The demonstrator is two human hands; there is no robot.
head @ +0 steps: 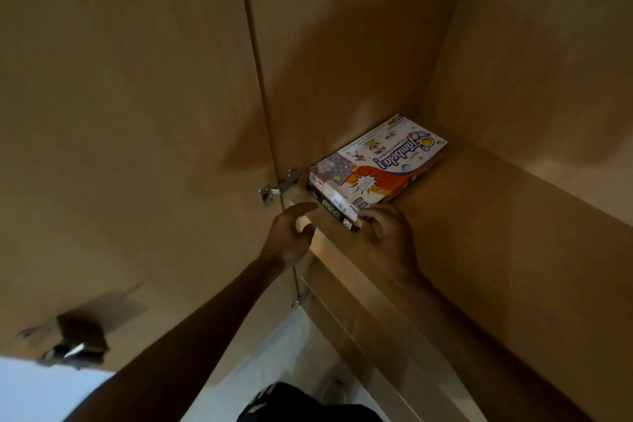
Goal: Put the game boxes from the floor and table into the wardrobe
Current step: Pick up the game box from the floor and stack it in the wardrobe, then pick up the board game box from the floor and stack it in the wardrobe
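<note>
A white and red game box [380, 161] lies flat on the wardrobe shelf [479, 233], stacked on a black box [334, 211] whose edge shows underneath. My right hand [387, 233] rests at the near corner of the stack, fingers touching the boxes. My left hand [291, 233] hovers just left of the stack near the shelf's front edge, fingers apart and holding nothing.
The wardrobe door [137, 113] stands open on the left, with metal hinges [277, 187] beside the boxes and a lower hinge [301, 296]. The shelf runs wide to the right of the stack. White floor [291, 353] shows below.
</note>
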